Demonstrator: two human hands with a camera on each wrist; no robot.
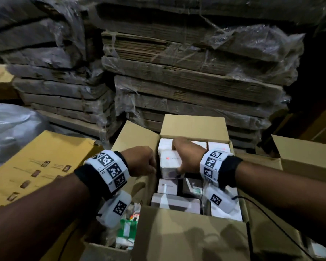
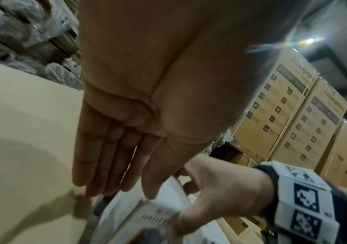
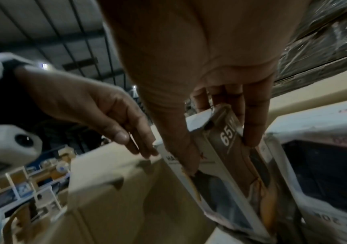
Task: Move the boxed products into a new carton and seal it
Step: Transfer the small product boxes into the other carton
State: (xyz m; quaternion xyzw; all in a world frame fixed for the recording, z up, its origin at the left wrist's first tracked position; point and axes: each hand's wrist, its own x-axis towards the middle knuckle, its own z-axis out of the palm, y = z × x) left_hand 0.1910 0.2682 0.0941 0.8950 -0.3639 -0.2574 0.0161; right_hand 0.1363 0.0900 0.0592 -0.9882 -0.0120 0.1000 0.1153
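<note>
right hand [image 1: 186, 157]: fingers and thumb pinching a white product box [image 1: 170, 162], raised above packed boxes in the open carton [image 1: 193, 234] | left hand [image 1: 141, 161]: fingers straight, empty, at carton's left wall

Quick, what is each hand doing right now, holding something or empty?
Left hand: open, fingers straight, holding nothing, at the left edge of the carton.
Right hand: gripping a white product box inside the carton.

The right hand [image 3: 220, 92] pinches a white product box [image 3: 227, 158] beside the left hand's [image 3: 89, 105] straight fingers.
</note>
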